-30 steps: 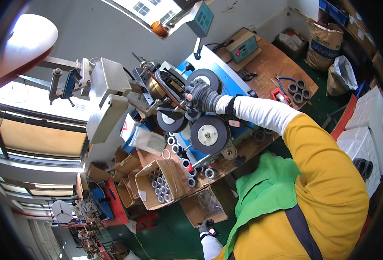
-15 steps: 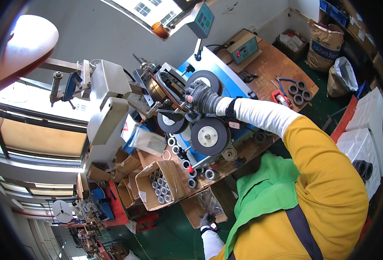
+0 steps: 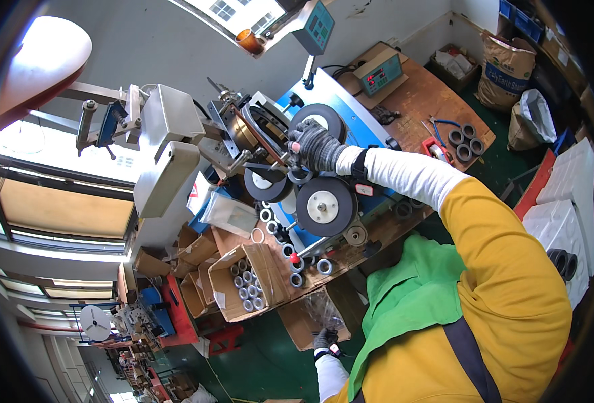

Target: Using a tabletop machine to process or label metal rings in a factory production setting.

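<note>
My right hand [image 3: 316,146], in a grey knit glove, has its fingers curled at the ring head [image 3: 255,134] of a coil-winding machine, beside the upper black roller [image 3: 318,122]. What lies under those fingers is hidden. Just below them a grey ring [image 3: 300,176] sits between the rollers. The large lower black roller [image 3: 325,206] with a white hub is nearest me. My left hand [image 3: 324,338], gloved too, is low at the open cardboard box [image 3: 297,329], beside clear plastic film [image 3: 322,310]. Its fingers are too small and dark to read.
Several grey rings [image 3: 324,266] lie along the bench edge, and more fill a carton [image 3: 270,275] to the left. Control boxes with displays [image 3: 381,74] stand behind the machine. Blue-handled pliers [image 3: 445,121] and black rings [image 3: 467,130] lie at the bench's right end.
The view has shifted slightly. My right hand stays at the winding head, and my left hand has moved only a little at the cardboard box.
</note>
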Tool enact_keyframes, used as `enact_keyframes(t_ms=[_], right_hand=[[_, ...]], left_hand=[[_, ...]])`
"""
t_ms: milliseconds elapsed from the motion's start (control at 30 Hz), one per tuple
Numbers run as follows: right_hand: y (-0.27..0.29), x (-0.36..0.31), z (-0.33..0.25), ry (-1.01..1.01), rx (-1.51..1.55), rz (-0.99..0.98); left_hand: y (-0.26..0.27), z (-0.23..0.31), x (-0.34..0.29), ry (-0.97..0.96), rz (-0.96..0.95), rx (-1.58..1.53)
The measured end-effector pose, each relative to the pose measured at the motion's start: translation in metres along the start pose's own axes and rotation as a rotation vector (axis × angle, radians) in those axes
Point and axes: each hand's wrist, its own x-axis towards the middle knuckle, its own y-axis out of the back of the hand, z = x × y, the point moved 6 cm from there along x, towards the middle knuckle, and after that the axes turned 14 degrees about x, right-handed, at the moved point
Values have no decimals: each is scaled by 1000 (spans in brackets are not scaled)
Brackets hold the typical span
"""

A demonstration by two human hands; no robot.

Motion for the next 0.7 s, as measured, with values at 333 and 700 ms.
enact_keyframes(t_ms=[333, 700], right_hand=[[0, 4, -2, -10, 12, -88], [16, 2, 7, -12, 217, 18]], left_hand=[[-2, -4, 1, -46, 110, 2], [-14, 58, -39, -189, 178, 207]])
